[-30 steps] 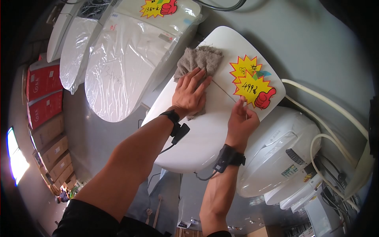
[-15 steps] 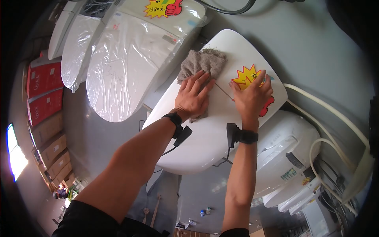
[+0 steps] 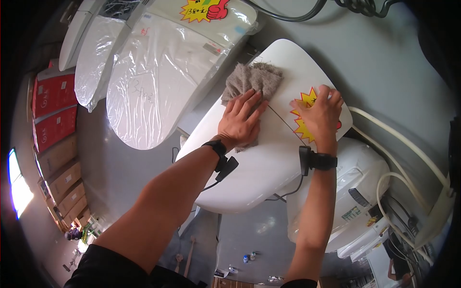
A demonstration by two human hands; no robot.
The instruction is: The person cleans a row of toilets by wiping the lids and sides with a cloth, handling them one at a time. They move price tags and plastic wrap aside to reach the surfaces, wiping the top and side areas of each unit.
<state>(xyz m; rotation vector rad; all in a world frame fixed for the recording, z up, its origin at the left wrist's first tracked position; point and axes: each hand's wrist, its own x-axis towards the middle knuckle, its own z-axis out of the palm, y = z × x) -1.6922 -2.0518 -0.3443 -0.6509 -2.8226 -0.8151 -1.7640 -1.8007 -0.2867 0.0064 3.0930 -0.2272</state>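
Observation:
My left hand (image 3: 241,120) lies flat, fingers spread, on a grey-brown cloth (image 3: 252,79) that rests on a raised white toilet lid (image 3: 249,163). My right hand (image 3: 321,115) presses flat on a yellow star-shaped price sticker (image 3: 302,126) with a red thumb mark on the same lid, covering most of it. Both wrists wear black bands with cables. Neither hand grips anything.
To the left stand plastic-wrapped toilet seats (image 3: 144,72), one with another yellow sticker (image 3: 201,8). White hoses (image 3: 403,139) and a white toilet unit (image 3: 355,192) lie at right. Red and brown boxes (image 3: 53,120) stack at far left. A grey wall (image 3: 384,57) is behind.
My right hand has moved up from the sticker's lower edge and now lies flat over it. My left hand with the cloth has stayed in nearly the same place.

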